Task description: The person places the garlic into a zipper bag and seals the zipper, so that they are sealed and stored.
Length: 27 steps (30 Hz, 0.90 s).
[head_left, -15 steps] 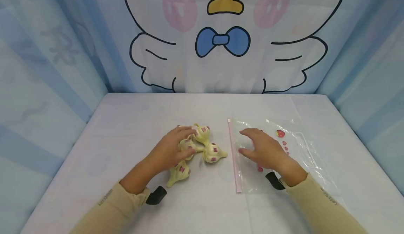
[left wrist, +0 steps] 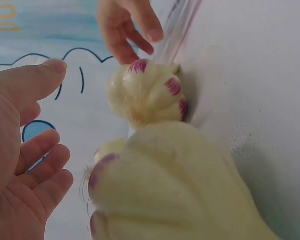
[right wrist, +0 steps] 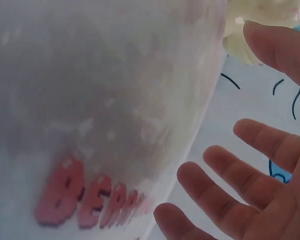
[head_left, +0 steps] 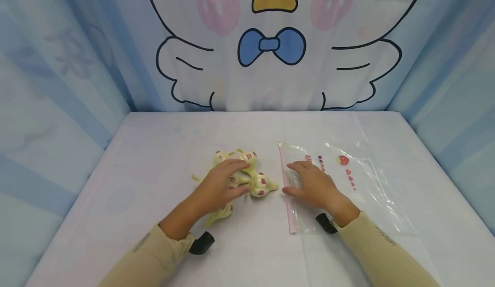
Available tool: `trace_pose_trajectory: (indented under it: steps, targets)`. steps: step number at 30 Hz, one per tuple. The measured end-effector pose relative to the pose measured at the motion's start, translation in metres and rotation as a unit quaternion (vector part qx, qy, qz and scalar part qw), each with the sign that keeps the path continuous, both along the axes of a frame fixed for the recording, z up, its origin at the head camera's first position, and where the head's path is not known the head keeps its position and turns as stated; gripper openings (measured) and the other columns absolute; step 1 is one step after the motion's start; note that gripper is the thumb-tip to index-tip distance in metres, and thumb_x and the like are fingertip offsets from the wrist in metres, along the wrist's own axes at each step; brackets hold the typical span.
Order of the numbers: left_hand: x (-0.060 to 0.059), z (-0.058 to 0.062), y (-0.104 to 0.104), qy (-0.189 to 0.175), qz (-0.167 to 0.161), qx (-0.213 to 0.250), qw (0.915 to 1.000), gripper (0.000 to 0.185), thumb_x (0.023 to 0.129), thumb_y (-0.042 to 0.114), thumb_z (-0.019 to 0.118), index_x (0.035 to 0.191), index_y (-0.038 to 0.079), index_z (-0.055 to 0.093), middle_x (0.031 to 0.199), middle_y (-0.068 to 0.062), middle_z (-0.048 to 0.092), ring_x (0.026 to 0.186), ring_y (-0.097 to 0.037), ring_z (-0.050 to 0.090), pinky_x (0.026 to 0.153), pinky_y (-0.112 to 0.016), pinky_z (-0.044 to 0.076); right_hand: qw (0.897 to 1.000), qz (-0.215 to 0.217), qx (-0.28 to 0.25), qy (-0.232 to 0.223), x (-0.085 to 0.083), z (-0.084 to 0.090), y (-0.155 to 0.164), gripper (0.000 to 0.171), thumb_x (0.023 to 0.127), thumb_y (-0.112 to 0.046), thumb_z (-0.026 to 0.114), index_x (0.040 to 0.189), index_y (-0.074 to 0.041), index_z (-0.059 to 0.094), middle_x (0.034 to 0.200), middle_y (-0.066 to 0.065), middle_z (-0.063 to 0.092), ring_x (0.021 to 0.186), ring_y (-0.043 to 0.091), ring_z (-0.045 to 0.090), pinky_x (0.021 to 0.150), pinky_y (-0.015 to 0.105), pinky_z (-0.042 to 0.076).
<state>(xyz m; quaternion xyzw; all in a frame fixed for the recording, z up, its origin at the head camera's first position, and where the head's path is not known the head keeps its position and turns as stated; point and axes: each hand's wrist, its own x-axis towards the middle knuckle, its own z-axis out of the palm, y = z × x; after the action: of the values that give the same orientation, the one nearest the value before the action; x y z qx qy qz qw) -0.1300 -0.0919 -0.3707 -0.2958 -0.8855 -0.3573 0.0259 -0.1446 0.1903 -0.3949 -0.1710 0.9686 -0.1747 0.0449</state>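
Several pale garlic bulbs (head_left: pixel 263 184) with purple patches lie clustered left of the table's middle. Over them hovers my left hand (head_left: pixel 217 187), fingers spread, hiding part of the cluster. In the left wrist view one large bulb (left wrist: pixel 175 185) stands close to the camera, apart from the loosely bent fingers (left wrist: pixel 55 195). A clear zip bag (head_left: pixel 371 201) with a pink closure strip (head_left: pixel 288 209) lies flat to the right. My right hand (head_left: pixel 315 188) is above its strip side, thumb and fingers apart and holding nothing; the right wrist view shows red lettering (right wrist: pixel 60 195) on the bag.
A white-covered table (head_left: pixel 154 149) carries everything. Behind it hangs a curtain (head_left: pixel 270 85) printed with a cartoon figure, and blue-white curtains (head_left: pixel 58 106) close off both sides. A dark wrist band piece (head_left: pixel 202 243) sticks out beside each sleeve.
My left hand has shifted right across the garlic, uncovering bulbs at the cluster's far left. My right hand has moved left toward the bag's pink strip. The bulbs and bag stay put.
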Motion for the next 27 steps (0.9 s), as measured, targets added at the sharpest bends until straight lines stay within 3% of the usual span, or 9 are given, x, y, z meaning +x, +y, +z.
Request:
trace_pose_trajectory:
  steps: [2,9,15,24,27]
  targets:
    - [0.000,-0.001,0.002,0.001,-0.001,-0.001,1.0000,0.055,0.087,0.017,0.081,0.135,0.003,0.060,0.136,-0.012,0.058,0.121,-0.026,0.056,0.088,-0.037,0.054,1.000,-0.006,0.012,-0.002,0.000,-0.001,-0.002,0.070,0.086,-0.041,0.076,0.142,-0.004,0.054,0.141,0.019,0.052,0.133,0.038,0.045,0.098,0.059,0.045]
    - [-0.001,-0.001,0.010,-0.009,-0.003,-0.003,1.0000,0.053,0.087,0.019,0.080,0.135,0.008,0.061,0.136,-0.007,0.058,0.128,-0.026,0.052,0.104,-0.044,0.044,0.999,-0.024,0.029,-0.004,-0.001,-0.001,-0.009,0.077,0.084,-0.043,0.077,0.144,-0.004,0.051,0.143,0.023,0.049,0.133,0.042,0.043,0.100,0.061,0.041]
    - [-0.002,-0.002,0.012,-0.010,-0.008,0.003,0.9999,0.054,0.086,0.020,0.082,0.135,0.008,0.061,0.136,-0.007,0.058,0.128,-0.025,0.052,0.106,-0.043,0.043,0.998,-0.034,0.038,-0.021,-0.004,-0.006,-0.012,0.077,0.085,-0.042,0.075,0.147,-0.005,0.048,0.144,0.023,0.048,0.132,0.041,0.043,0.100,0.061,0.042]
    - [-0.002,-0.002,0.013,-0.020,-0.011,0.006,0.9997,0.054,0.086,0.020,0.082,0.135,0.009,0.062,0.135,-0.006,0.059,0.127,-0.025,0.054,0.104,-0.042,0.044,0.999,-0.028,0.007,-0.027,-0.005,-0.007,-0.010,0.066,0.084,-0.021,0.063,0.147,-0.006,0.048,0.142,0.022,0.049,0.130,0.040,0.046,0.096,0.060,0.045]
    - [-0.001,-0.002,0.015,-0.018,-0.010,0.008,0.9998,0.052,0.086,0.020,0.081,0.134,0.010,0.062,0.135,-0.006,0.060,0.127,-0.025,0.053,0.104,-0.043,0.044,1.000,-0.020,-0.008,-0.021,-0.006,-0.008,-0.008,0.064,0.083,-0.016,0.060,0.146,-0.008,0.050,0.137,0.022,0.052,0.120,0.037,0.052,0.091,0.055,0.048]
